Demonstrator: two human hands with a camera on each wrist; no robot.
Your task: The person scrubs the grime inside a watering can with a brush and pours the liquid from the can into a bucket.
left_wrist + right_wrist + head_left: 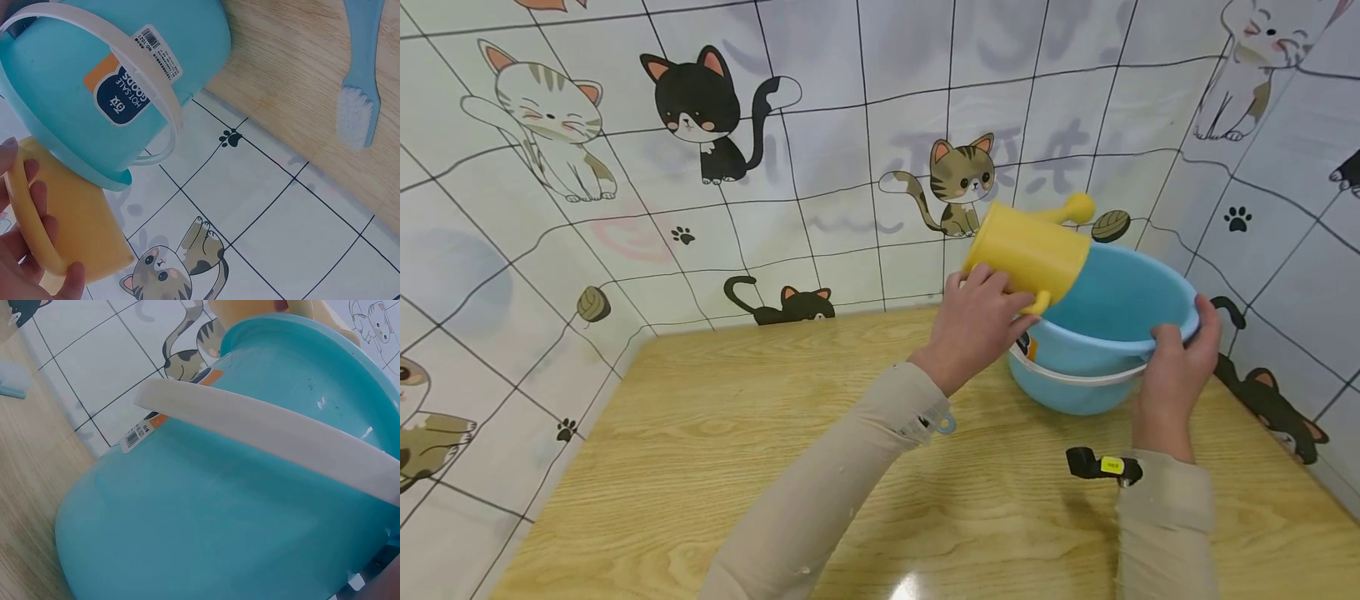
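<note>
A yellow watering can point(1033, 250) is tipped over the left part of the rim of a light blue bucket point(1086, 398). My left hand point(977, 321) grips the can's handle, fingers curled through it in the left wrist view. The can's round spout head point(1078, 208) points toward the back wall. On the bucket's right side, my right hand point(1180, 367) holds the rim, its thumb at the front. The bucket's white handle point(1082, 380) hangs down across its front. What lies at the bottom of the bucket is hidden.
A blue brush point(361, 75) with white bristles lies on the wooden table point(737, 433), mostly hidden behind the left forearm in the head view. White walls point(820, 175) with cat drawings stand behind and on both sides.
</note>
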